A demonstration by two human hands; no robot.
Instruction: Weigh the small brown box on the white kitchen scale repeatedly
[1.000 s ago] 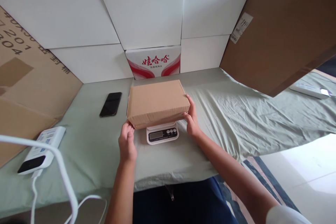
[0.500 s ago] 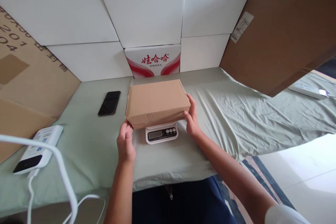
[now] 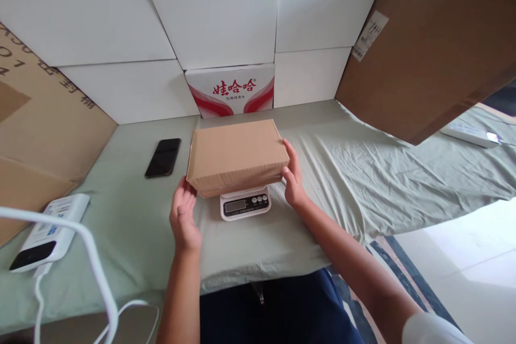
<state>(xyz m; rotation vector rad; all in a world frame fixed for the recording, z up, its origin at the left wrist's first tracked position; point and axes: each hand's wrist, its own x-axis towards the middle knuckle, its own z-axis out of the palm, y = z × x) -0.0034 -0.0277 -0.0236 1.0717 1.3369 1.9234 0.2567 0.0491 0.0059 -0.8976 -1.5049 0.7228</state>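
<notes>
Head view: one brown cardboard box [image 3: 237, 155] sits on one small white scale [image 3: 245, 205], in the middle of the bench [image 3: 133, 215] with its green cloth. The box lies flat, long axis running left to right. Two hands flank it: the left hand [image 3: 184, 219] open, fingertips at the near-left corner; the right hand [image 3: 293, 183] open against the right end. One black phone [image 3: 163, 157] lies to the left.

Bare forearms behind left hand [image 3: 184, 219] and right hand [image 3: 293, 181]; white short sleeve [image 3: 435, 330] up right arm; dark blue trousers [image 3: 278, 309] below.
</notes>
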